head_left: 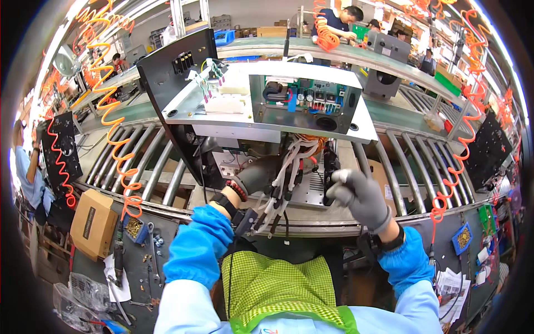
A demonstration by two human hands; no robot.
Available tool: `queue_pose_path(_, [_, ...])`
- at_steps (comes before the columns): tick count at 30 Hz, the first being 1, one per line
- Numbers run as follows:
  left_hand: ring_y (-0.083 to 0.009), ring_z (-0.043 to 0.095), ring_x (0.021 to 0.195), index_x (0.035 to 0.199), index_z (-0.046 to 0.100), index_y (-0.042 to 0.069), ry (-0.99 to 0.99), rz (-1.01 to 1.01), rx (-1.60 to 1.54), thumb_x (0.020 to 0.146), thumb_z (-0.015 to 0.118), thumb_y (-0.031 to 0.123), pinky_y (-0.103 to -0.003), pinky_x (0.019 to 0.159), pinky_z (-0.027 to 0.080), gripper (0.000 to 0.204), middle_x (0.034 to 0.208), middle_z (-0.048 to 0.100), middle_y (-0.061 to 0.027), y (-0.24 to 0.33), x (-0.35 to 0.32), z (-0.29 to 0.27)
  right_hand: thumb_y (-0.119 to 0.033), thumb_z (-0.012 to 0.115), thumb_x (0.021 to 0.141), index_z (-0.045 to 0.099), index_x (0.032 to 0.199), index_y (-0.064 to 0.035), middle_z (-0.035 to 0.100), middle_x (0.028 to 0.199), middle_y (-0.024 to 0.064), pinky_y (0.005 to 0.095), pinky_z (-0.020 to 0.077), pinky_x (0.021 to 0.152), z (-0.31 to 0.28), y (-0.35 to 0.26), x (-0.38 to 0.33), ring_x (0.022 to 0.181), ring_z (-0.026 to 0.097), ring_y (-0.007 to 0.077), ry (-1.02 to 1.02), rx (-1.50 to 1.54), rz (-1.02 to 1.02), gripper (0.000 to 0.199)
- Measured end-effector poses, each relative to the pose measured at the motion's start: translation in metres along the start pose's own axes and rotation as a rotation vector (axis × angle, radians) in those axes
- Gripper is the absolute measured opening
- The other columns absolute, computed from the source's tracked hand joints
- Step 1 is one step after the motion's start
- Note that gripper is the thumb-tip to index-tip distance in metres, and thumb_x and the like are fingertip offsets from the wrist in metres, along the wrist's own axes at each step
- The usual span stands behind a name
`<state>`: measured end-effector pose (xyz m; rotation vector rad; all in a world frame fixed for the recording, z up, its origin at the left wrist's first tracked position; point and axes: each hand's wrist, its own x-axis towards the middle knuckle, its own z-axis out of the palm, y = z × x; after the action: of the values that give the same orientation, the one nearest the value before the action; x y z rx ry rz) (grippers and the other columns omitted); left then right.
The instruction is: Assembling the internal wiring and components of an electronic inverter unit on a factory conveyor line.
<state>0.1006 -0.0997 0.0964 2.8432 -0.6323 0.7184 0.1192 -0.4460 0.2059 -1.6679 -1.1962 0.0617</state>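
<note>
An open machine chassis point(222, 131) with a black side panel point(177, 78) stands on the roller conveyor in front of me. A green circuit board point(317, 94) shows in its upper metal housing. My left hand point(260, 175), in a dark grey glove, reaches into the lower opening beside a bundle of white cables point(286, 172); its fingers are hidden by shadow and wires. My right hand point(359, 199), in a grey glove with pale fingertips, is at the chassis's right side, next to a black part point(331, 167). Its fingers are curled in; anything between them is hidden.
Conveyor rollers point(161, 167) run to both sides. Orange coiled hoses point(105, 100) hang left and right. On the left bench are a cardboard box point(92, 222), a blue bin of screws point(135, 229) and a wrench point(152, 253). Another blue bin point(461, 239) and papers point(449, 284) lie right. People work farther off.
</note>
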Motion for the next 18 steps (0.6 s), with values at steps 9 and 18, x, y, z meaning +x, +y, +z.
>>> queue_pose_path(9, [-0.0318, 0.065, 0.104, 0.13, 0.059, 0.004, 0.165, -0.438, -0.622, 0.095, 0.052, 0.008, -0.035, 0.09, 0.051, 0.035, 0.119, 0.066, -0.0172, 0.033, -0.018, 0.019, -0.021, 0.061, 0.103, 0.07, 0.112, 0.0016, 0.069, 0.084, 0.0027, 0.0218, 0.0459, 0.057, 0.032, 0.07, 0.082, 0.062, 0.054, 0.0058, 0.355, 0.388, 0.287, 0.027])
queue_pose_path(18, [-0.022, 0.061, 0.096, 0.131, 0.061, 0.001, 0.049, -0.798, -0.933, 0.097, 0.06, 0.053, -0.033, 0.088, 0.048, 0.062, 0.109, 0.067, -0.0118, 0.05, -0.017, -0.039, -0.004, 0.058, 0.099, 0.063, 0.12, 0.0039, 0.068, 0.11, 0.0089, 0.0366, 0.0556, 0.091, 0.046, 0.097, 0.108, 0.108, 0.066, 0.0226, 0.423, -0.012, -0.102, 0.023])
